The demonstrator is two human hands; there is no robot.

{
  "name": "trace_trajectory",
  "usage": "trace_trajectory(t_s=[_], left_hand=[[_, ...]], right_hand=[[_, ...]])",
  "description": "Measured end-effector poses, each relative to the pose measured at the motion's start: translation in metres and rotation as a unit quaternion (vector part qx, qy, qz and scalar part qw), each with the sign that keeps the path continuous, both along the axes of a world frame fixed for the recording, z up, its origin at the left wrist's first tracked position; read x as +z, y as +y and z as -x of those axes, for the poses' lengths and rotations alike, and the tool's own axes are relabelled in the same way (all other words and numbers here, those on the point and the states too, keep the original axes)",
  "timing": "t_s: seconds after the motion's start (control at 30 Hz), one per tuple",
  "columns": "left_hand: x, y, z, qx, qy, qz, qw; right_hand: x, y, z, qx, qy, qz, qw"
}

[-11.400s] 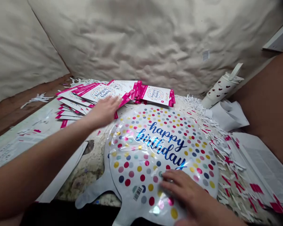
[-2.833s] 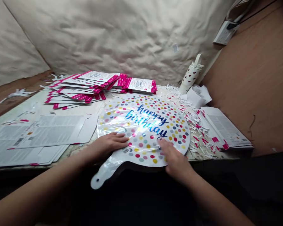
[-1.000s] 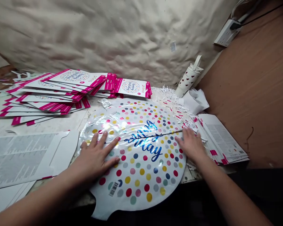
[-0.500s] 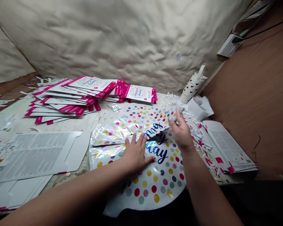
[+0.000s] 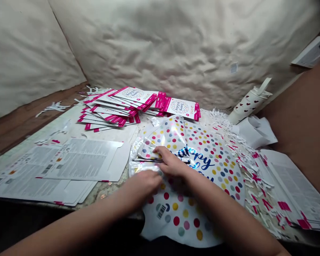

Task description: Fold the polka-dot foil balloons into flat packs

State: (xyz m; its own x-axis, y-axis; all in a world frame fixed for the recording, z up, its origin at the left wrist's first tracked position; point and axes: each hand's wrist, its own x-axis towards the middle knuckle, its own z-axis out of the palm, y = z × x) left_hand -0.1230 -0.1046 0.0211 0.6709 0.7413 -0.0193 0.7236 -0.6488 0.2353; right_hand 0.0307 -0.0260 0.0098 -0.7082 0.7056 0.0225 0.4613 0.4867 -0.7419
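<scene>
A flat white foil balloon with coloured dots and blue "happy birthday" lettering lies in front of me on the worktable. Part of it is folded over at its left side, and its lower part hangs past the front edge. My right hand grips the folded part from above, thumb and fingers closed on the foil. Just nearer to me, my left hand is curled closed against the folded edge; its fingertips are mostly hidden. Other balloon foil lies under or around this piece, but I cannot tell how many layers.
Pink-and-white printed packets are heaped at the back, with more packets beside them. Flat printed card sleeves lie left, others right. A heart-patterned tumbler leans among paper shreds and crumpled paper.
The balloon lay unfolded; a string-like dark line crossed it a second ago, where a fold then formed. My right hand has moved left across it, and my spread left hand has closed.
</scene>
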Motion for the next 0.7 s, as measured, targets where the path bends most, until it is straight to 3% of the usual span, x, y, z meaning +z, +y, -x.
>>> trace_trajectory(t_s=[0.07,0.17,0.3,0.37,0.47,0.53,0.57,0.63,0.67,0.7], left_hand=[[0.004,0.018,0.033,0.03,0.06,-0.111,0.992],[0.014,0.045,0.062,0.017,0.144,-0.178,0.973],[0.033,0.043,0.049,0.021,0.122,-0.26,0.958],[0.031,0.03,0.033,-0.001,0.073,-0.249,0.966],[0.007,0.018,0.02,-0.016,0.048,-0.135,0.99],[-0.01,0.019,0.02,0.029,0.055,-0.052,0.997],[-0.017,0.021,0.022,0.054,0.059,-0.016,0.997],[-0.024,0.027,0.026,0.092,0.062,0.035,0.993],[-0.025,0.031,0.027,0.107,0.06,0.045,0.991],[-0.024,0.034,0.03,0.118,0.056,0.044,0.99]], right_hand=[[-0.008,-0.002,0.0,-0.012,-0.004,-0.049,0.999],[-0.016,-0.007,0.016,-0.05,-0.036,-0.126,0.99],[-0.022,-0.005,0.041,-0.14,-0.083,-0.176,0.971],[-0.02,0.001,0.041,-0.162,-0.073,-0.186,0.966],[-0.005,0.011,0.01,-0.208,-0.033,-0.202,0.956],[0.016,0.013,-0.028,-0.288,0.045,-0.241,0.926],[0.027,0.011,-0.049,-0.35,0.118,-0.276,0.887],[0.046,0.0,-0.085,-0.451,0.22,-0.373,0.78],[0.052,-0.008,-0.099,-0.449,0.236,-0.41,0.758],[0.054,-0.019,-0.108,-0.405,0.239,-0.429,0.771]])
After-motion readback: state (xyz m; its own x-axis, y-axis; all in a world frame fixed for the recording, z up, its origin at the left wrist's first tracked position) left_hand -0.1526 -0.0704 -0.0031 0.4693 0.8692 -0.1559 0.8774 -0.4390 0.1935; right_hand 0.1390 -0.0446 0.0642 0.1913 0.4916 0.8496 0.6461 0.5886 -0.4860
